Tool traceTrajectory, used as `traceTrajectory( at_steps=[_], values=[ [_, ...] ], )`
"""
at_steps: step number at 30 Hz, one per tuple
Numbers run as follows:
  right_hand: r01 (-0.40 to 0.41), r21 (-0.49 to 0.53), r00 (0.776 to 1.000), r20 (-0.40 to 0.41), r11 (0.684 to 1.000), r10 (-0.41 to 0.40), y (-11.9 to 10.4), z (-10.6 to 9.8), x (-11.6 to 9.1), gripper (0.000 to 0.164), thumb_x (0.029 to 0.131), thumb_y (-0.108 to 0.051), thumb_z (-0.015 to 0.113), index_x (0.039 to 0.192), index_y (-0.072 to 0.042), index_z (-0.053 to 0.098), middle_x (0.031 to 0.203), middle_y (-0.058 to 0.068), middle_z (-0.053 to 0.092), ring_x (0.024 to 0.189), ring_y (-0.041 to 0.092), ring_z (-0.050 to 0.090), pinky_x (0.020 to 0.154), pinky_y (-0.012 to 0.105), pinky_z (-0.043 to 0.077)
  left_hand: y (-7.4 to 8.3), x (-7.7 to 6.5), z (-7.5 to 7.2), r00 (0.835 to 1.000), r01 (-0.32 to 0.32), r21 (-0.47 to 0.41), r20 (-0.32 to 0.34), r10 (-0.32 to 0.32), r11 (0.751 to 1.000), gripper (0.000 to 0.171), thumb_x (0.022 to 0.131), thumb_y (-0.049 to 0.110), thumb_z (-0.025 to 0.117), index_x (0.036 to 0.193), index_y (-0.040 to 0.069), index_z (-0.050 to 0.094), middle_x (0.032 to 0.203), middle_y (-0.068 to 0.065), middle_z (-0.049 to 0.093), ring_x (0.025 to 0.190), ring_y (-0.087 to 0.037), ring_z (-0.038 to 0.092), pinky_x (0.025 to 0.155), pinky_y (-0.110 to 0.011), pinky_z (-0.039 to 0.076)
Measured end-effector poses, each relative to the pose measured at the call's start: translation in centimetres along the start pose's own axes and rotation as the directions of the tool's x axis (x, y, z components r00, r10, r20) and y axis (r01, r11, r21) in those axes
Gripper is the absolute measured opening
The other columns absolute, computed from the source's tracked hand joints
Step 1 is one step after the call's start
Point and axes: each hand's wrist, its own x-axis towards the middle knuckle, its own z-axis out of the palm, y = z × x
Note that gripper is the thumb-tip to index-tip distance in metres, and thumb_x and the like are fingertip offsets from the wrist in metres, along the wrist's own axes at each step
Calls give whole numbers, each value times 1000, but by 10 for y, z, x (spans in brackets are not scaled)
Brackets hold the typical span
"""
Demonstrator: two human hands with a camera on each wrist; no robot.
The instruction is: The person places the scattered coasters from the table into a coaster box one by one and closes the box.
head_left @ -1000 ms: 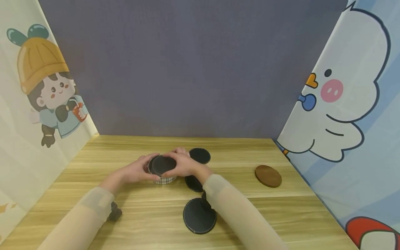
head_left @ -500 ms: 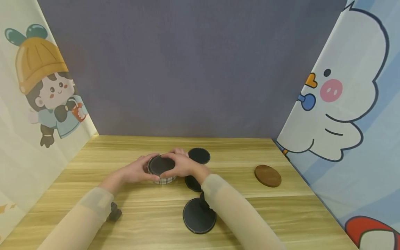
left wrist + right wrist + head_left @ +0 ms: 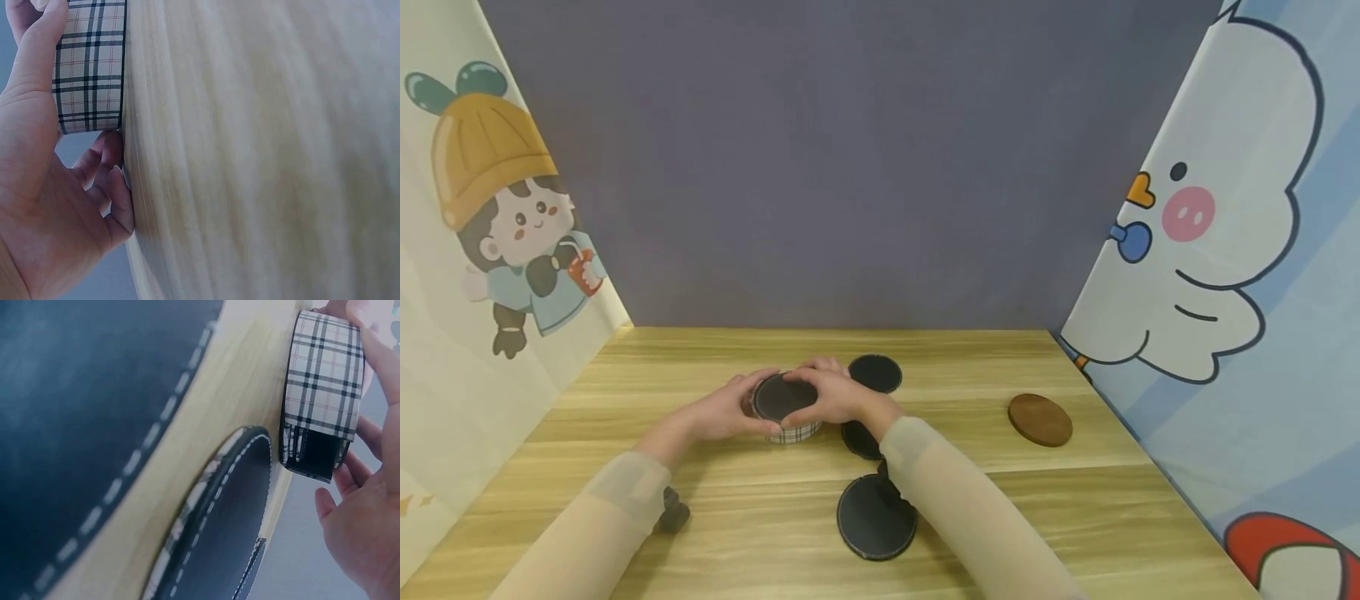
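Note:
A round coaster holder (image 3: 797, 433) with a plaid outer wall stands on the wooden table in the head view. The right wrist view shows a slot in its wall (image 3: 325, 375). A black coaster (image 3: 777, 397) lies level in its top. My left hand (image 3: 722, 410) grips the holder from the left, thumb along the near wall, as the left wrist view also shows on the plaid side (image 3: 90, 69). From the right, my right hand (image 3: 835, 397) pinches the coaster between thumb and fingers at its edges. Its farther fingers are partly hidden behind the holder.
More black coasters lie right of the holder: one behind (image 3: 876, 373), one partly under the right wrist (image 3: 859, 439), and one nearer (image 3: 876, 518). A brown wooden disc (image 3: 1040, 419) lies at the right. Printed panels and a grey back wall (image 3: 850, 167) enclose the table (image 3: 760, 533).
The coaster in my right hand has shifted left and down, from off-centre over the holder to level in its top. My left hand has stayed on the holder.

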Motion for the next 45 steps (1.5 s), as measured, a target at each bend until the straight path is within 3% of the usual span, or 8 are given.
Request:
traceTrajectory(
  at_steps=[9, 16, 20, 25, 30, 37, 45],
  values=[
    [3, 12, 1000, 8, 1000, -3, 0, -2, -3, 82, 93, -65, 81, 163, -34, 52, 172, 2, 40, 160, 28, 31, 130, 60, 31, -1, -1, 0, 1000, -8, -16, 8, 8, 1000, 114, 92, 52, 89, 177, 16, 21, 148, -24, 39, 132, -38, 57, 116, -63, 47],
    [1, 60, 1000, -8, 998, -1, 7, -10, -14, 73, 99, -63, 74, 162, -31, 55, 174, 7, 39, 161, 31, 35, 130, 63, 32, 0, 0, 0, 1000, -5, -10, 11, 5, 1000, 114, 92, 52, 89, 177, 17, 21, 149, -25, 40, 134, -41, 57, 115, -66, 48],
    [23, 112, 1000, -9, 993, -22, 16, -16, -25, 69, 102, -59, 72, 162, -28, 55, 173, 11, 38, 155, 33, 44, 125, 61, 42, 2, 1, 0, 1000, -9, -7, -1, 9, 1000, 115, 90, 48, 91, 176, 15, 22, 147, -27, 42, 133, -44, 57, 115, -70, 46],
    [69, 165, 998, -17, 984, -67, 26, -25, -44, 63, 106, -49, 71, 161, -21, 56, 162, 8, 49, 141, 31, 57, 115, 52, 53, 3, 1, 1, 1000, -17, 0, -10, 17, 1000, 115, 89, 47, 93, 176, 15, 24, 147, -28, 43, 134, -45, 56, 115, -73, 44],
    [105, 209, 994, -16, 972, -104, 39, -32, -67, 57, 109, -39, 70, 158, -14, 58, 155, 9, 57, 134, 30, 60, 110, 48, 54, 1, 1, 2, 1000, -24, 6, -18, 24, 1000, 116, 88, 46, 94, 175, 15, 24, 148, -29, 43, 134, -46, 56, 115, -74, 44],
    [122, 237, 992, 0, 964, -125, 57, -37, -101, 51, 110, -34, 71, 153, -9, 62, 148, 10, 61, 116, 18, 65, 92, 32, 56, 0, 1, 2, 1000, -17, 3, -18, 17, 1000, 116, 88, 46, 94, 176, 16, 24, 149, -30, 43, 132, -45, 57, 115, -73, 45],
    [102, 260, 994, 21, 960, -111, 63, -40, -145, 47, 107, -37, 74, 148, -15, 68, 137, 11, 66, 107, 12, 64, 89, 29, 57, 0, 1, 2, 999, -16, 22, -27, 17, 1000, 116, 88, 48, 93, 176, 16, 25, 149, -30, 44, 131, -45, 58, 115, -73, 45]
  ],
)
